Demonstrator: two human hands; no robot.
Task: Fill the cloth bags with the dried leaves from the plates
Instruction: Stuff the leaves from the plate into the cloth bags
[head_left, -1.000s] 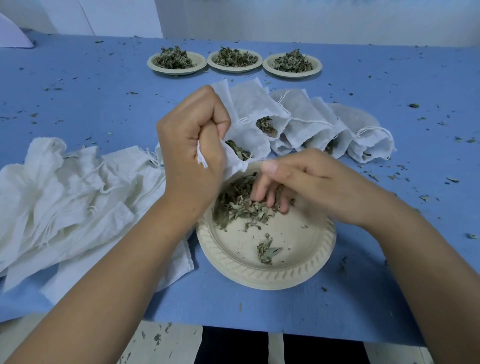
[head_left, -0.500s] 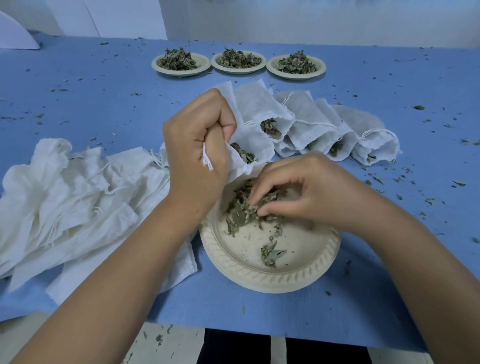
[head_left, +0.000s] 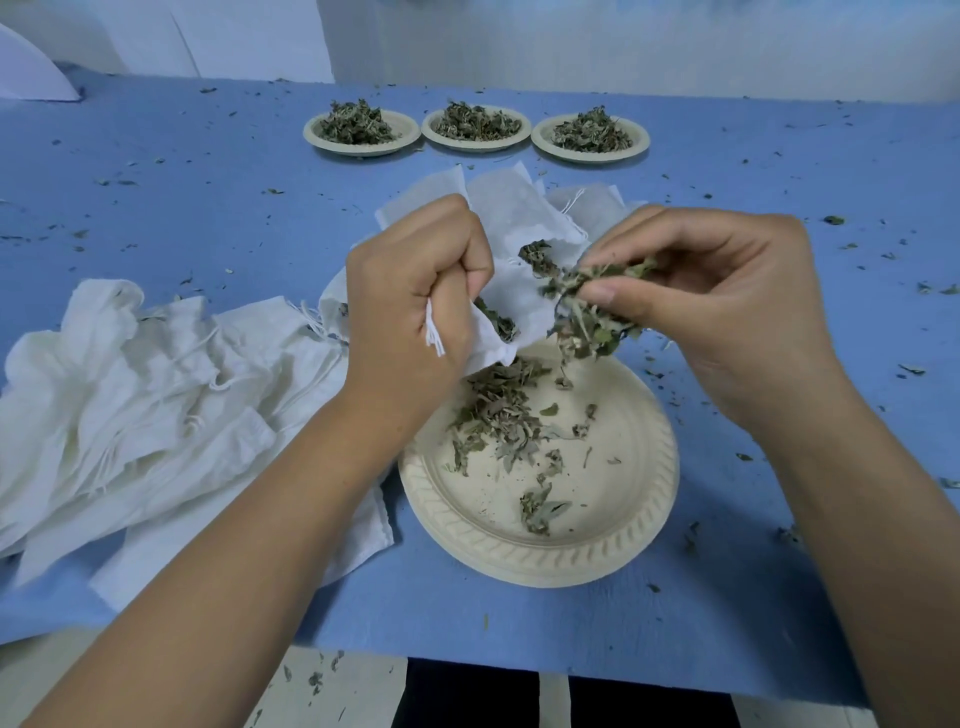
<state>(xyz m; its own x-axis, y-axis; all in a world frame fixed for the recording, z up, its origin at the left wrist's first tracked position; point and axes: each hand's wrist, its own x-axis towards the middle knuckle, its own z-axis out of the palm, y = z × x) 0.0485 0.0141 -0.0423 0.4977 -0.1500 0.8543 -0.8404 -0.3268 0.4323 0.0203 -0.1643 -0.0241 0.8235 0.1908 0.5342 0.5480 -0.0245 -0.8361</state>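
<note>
We grip a cloth bag (head_left: 519, 304) in our left hand (head_left: 413, 301) over the far rim of the near plate (head_left: 519, 552); our right hand (head_left: 727, 299) pinches dried leaves (head_left: 587, 322) just above that plate. A bag pile (head_left: 130, 415) lies left of it.

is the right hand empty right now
No, the right hand pinches a clump of dried leaves above the near plate.
</note>
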